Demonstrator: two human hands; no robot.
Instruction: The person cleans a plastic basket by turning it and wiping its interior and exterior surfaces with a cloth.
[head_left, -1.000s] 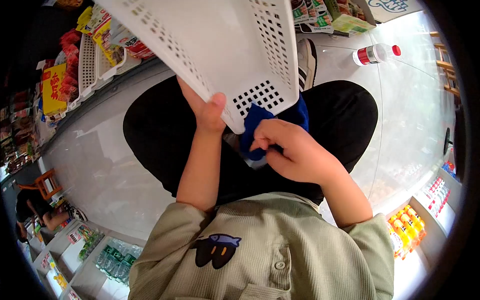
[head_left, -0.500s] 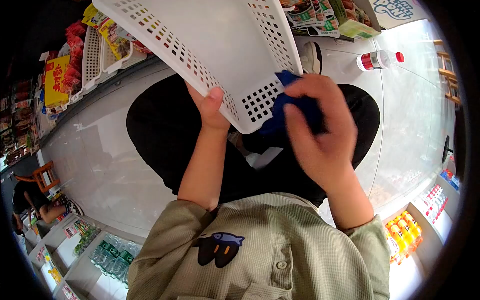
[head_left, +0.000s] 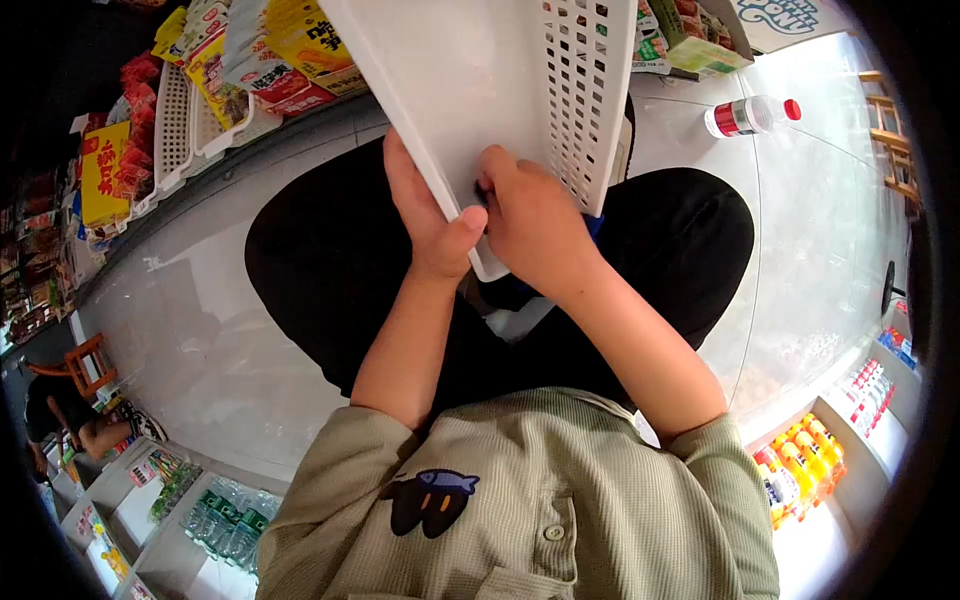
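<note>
A white plastic basket (head_left: pixel 470 80) with square holes in its side is tilted over my lap. My left hand (head_left: pixel 432 215) grips its left rim, thumb over the edge and fingers underneath. Inside the basket, my right hand (head_left: pixel 535 215) is closed, its curled fingers against the inner wall. A small dark bit (head_left: pixel 481 192) shows at those fingertips, too little of it to name. Dark blue cloth (head_left: pixel 597 224) peeks out below the basket's right corner; most of it is hidden.
Snack packets (head_left: pixel 300 40) and white baskets (head_left: pixel 172 120) line the shelf at upper left. A red-capped bottle (head_left: pixel 752 117) lies on the tiled floor. Shelves with orange drinks (head_left: pixel 803 465) and water bottles (head_left: pixel 228 525) stand behind. Another person (head_left: pixel 75 410) is at far left.
My right hand has moved left from the blue cloth by the basket's right side into the basket. The basket has shifted right and turned more upright. My left hand keeps its hold.
</note>
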